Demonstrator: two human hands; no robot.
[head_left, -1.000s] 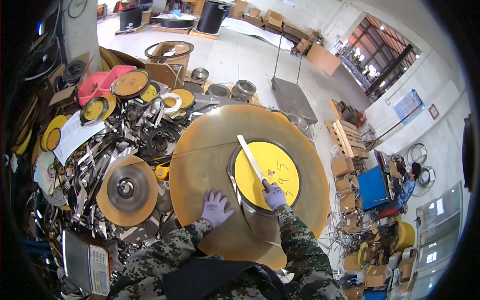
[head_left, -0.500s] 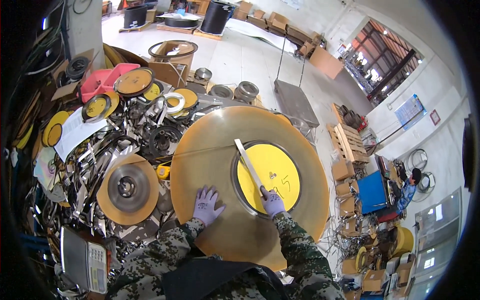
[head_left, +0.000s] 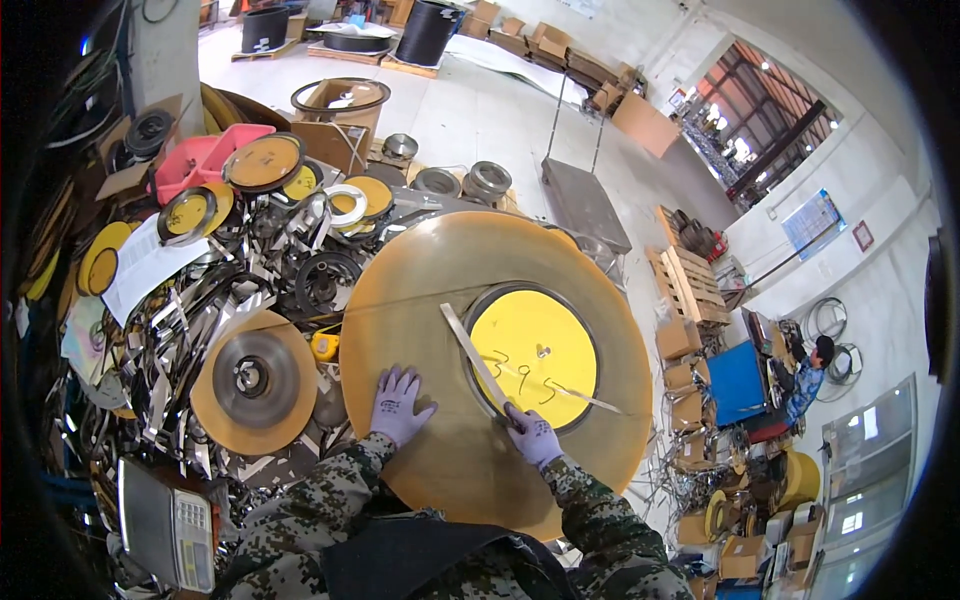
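Before us a broad, roughly round amber-brown disc [head_left: 430,465] lies flat. Near its middle we see a dark ring [head_left: 484,301] around a smooth yellow disc [head_left: 562,335], which bears black handwritten marks. We hold a straight, flat, pale bar [head_left: 475,355] by its near end; it slants away leftward across the ring's left side, its far end over the amber surface.

One head-worn fisheye looks forward and down, close over the large disc [head_left: 465,455].
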